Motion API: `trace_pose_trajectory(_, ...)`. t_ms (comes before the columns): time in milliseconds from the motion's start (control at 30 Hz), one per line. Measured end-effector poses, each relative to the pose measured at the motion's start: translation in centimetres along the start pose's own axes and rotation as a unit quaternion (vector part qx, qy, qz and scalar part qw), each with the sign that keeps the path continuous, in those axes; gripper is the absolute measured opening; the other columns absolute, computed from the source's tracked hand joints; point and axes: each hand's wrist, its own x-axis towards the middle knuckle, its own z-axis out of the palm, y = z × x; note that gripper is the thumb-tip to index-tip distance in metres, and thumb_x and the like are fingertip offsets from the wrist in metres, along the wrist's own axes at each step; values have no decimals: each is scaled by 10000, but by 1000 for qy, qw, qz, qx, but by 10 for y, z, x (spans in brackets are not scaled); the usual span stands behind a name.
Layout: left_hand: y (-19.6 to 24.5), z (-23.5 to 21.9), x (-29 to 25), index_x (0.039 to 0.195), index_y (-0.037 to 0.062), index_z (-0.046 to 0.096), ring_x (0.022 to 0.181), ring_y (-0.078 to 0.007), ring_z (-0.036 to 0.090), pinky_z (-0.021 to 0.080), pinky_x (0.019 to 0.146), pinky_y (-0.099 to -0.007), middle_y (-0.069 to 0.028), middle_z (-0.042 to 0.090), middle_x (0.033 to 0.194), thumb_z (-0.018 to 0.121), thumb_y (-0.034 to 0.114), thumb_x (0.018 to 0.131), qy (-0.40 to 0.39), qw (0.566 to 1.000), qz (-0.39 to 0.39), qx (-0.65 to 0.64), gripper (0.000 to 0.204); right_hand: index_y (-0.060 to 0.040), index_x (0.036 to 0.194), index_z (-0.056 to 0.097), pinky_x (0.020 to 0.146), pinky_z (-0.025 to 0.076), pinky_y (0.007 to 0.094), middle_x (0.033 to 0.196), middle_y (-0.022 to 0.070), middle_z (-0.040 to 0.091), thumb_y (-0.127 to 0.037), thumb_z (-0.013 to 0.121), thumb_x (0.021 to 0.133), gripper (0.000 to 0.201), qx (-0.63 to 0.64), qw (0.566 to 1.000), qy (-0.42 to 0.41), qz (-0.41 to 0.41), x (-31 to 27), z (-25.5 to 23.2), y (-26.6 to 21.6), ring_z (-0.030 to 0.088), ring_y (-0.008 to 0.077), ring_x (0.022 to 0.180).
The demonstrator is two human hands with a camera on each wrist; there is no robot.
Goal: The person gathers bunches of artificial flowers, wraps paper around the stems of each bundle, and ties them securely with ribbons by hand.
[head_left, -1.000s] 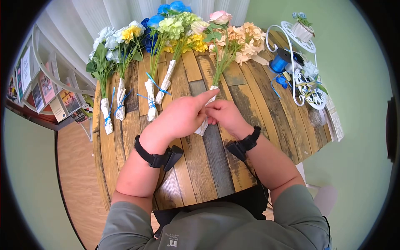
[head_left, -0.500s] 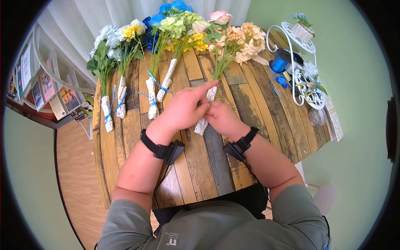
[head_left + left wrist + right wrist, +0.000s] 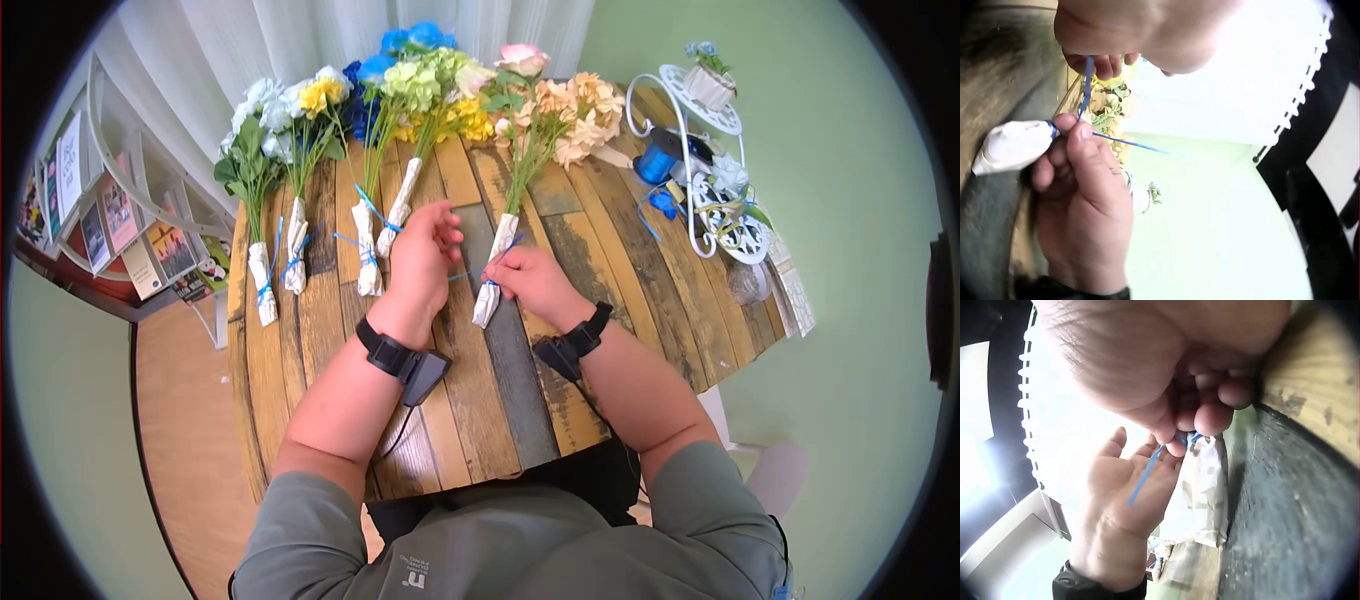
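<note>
A bouquet of peach and pink flowers (image 3: pixel 545 105) lies on the round plank table (image 3: pixel 500 400), its stems in a white paper wrap (image 3: pixel 495 285). A thin blue ribbon (image 3: pixel 468 274) circles the wrap and stretches taut to the left. My right hand (image 3: pixel 500 277) pinches the ribbon right at the wrap, thumb on top (image 3: pixel 1080 132). My left hand (image 3: pixel 440 250) sits a little to the left and holds the ribbon's (image 3: pixel 1088 75) other end in its curled fingers. In the right wrist view a ribbon (image 3: pixel 1145 475) strand crosses the left palm (image 3: pixel 1125 494).
Several other wrapped bouquets (image 3: pixel 365 250), each tied with blue ribbon, lie in a row at the table's left. A blue ribbon spool (image 3: pixel 655 160) and a white wire stand (image 3: pixel 715 195) occupy the right edge. A magazine rack (image 3: pixel 110 215) stands to the left.
The hands were joined over the wrap with the left index finger extended. The left hand has since pulled away to the left, drawing the ribbon taut between the hands.
</note>
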Motion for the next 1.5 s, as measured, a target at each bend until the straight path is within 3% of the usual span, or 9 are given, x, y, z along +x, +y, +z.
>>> trace_pose_trajectory(200, 0, 16, -20, 1161, 39, 622, 858, -140, 584, 453, 805, -292, -32, 633, 996, 531, 127, 912, -109, 987, 12, 117, 279, 14, 871, 721, 565, 381, 222, 708, -3, 606, -144, 646, 950, 193, 131, 987, 89, -15, -18, 0, -37, 491, 67, 599)
trace_pose_trajectory(267, -2, 25, -30, 1200, 37, 592, 884, -142, 603, 470, 828, -291, -48, 631, 1014, 536, 124, 912, -178, 976, -31, 122, 306, 9, 876, 723, 569, 370, 219, 706, -7, 599, -152, 642, 954, 197, 159, 983, 85, -28, -20, -2, -38, 488, 69, 605)
trace_pose_trajectory(333, 1, 32, -38, 1248, 36, 552, 898, -141, 628, 496, 834, -285, -49, 627, 1011, 573, 75, 911, -177, 975, -84, 107, 341, 4, 879, 725, 574, 383, 217, 712, -6, 605, -148, 638, 959, 192, 192, 974, 111, -38, -21, 0, -37, 499, 67, 615)
trace_pose_trajectory(400, -10, 29, -35, 1300, 29, 507, 903, -131, 643, 512, 815, -269, -56, 633, 1025, 612, 10, 899, -220, 943, 9, 250, 415, 4, 883, 724, 577, 390, 214, 714, -3, 608, -143, 639, 958, 185, 183, 975, 122, -32, -22, 6, -28, 506, 66, 621)
trace_pose_trajectory(533, -17, 26, -30, 1321, 30, 482, 898, -126, 644, 515, 804, -265, -65, 657, 992, 604, -60, 882, -284, 922, 16, 262, 465, 14, 914, 716, 573, 433, 216, 718, 8, 615, -115, 638, 964, 159, 117, 987, 105, -43, -22, -3, -21, 534, 69, 626)
trace_pose_trajectory(833, -13, 28, -30, 1166, -8, 556, 697, -130, 634, 517, 618, -274, -62, 664, 812, 533, -80, 880, -243, 929, 11, 280, 296, 51, 976, 700, 562, 483, 240, 748, 32, 608, -95, 622, 986, 165, 149, 983, 96, -55, -17, 4, -14, 555, 87, 622)
trace_pose_trajectory(967, -11, 25, -27, 1099, -5, 561, 665, -136, 634, 505, 600, -270, -67, 667, 794, 531, -69, 897, -239, 940, -18, 242, 214, 62, 981, 694, 582, 493, 246, 752, 28, 607, -107, 623, 992, 184, 194, 974, 104, -44, -19, 4, -15, 563, 88, 646)
trace_pose_trajectory(1033, -9, 23, -26, 1096, 4, 543, 691, -150, 637, 505, 623, -276, -84, 672, 815, 528, -33, 960, -241, 932, -14, 271, 142, 57, 986, 696, 593, 490, 244, 753, 23, 606, -110, 622, 994, 183, 146, 981, 104, -71, -21, 5, -20, 563, 85, 661)
trace_pose_trajectory(1500, 1, 21, -25, 1039, -1, 569, 692, -162, 667, 544, 608, -289, -85, 678, 813, 558, 15, 974, -241, 932, -42, 267, 68, 37, 1035, 703, 618, 448, 226, 750, 30, 622, -129, 595, 1006, 200, 260, 960, 90, -54, -21, 8, -14, 567, 102, 633)
